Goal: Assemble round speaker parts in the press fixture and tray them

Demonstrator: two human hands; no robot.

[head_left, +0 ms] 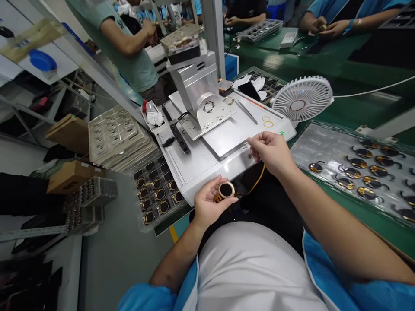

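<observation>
My left hand is closed around a round watch case with a gold rim and a black face, held low in front of my body. A bit of amber flex shows beneath it. Higher and to the right, my right hand has thumb and forefinger pinched together by the front edge of the white machine base. Whatever lies between those fingertips, if anything, is too small to make out. Tweezers and thin yellow rings lie on the base, beyond my right hand.
A metal fixture rises from the base. At left are a tray of watch cases and stacked trays. To the right stand a white fan and a clear tray of dark-strapped round parts. Other people work beyond.
</observation>
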